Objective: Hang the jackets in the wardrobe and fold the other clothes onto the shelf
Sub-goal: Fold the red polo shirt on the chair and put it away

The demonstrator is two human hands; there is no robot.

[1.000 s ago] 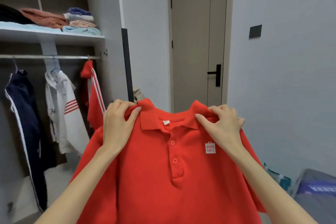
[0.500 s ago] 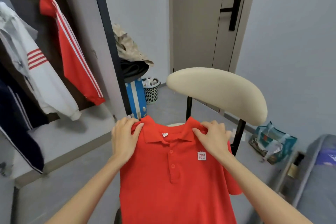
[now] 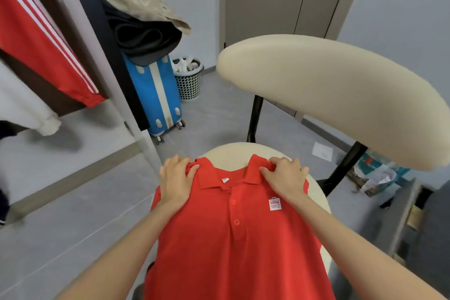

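I'm on the folding half of the job. The red buttoned polo shirt (image 3: 231,246) with its small white chest logo is no jacket, so it belongs on the shelf, not the rail. It is spread front-up over the round cream padded chair seat (image 3: 231,153). The collar points to 12 o'clock and the body runs back toward me at 6 o'clock, past the bottom of my view.

My left hand (image 3: 176,184) pinches the shoulder just beside the collar at 9 o'clock, with the thumb on the front and the fingers tucked behind the cloth. My right hand (image 3: 286,178) grips the opposite shoulder at 3 o'clock the same way. Both hands are curled narrow around fabric.

The curved cream chair backrest (image 3: 328,95) stands past the seat at 1 o'clock. At 10 o'clock the open grey wardrobe (image 3: 48,153) holds a hanging red jacket with white stripes (image 3: 36,39). The shelf itself is out of sight.

I judge the shirt is being laid out as a folding surface is found. Next I should let the shoulders settle on the seat, release, smooth the chest, then fold the sides and sleeves inward. Much of the cloth seems to hang off the near edge, so the shirt could slide toward me once I let go.
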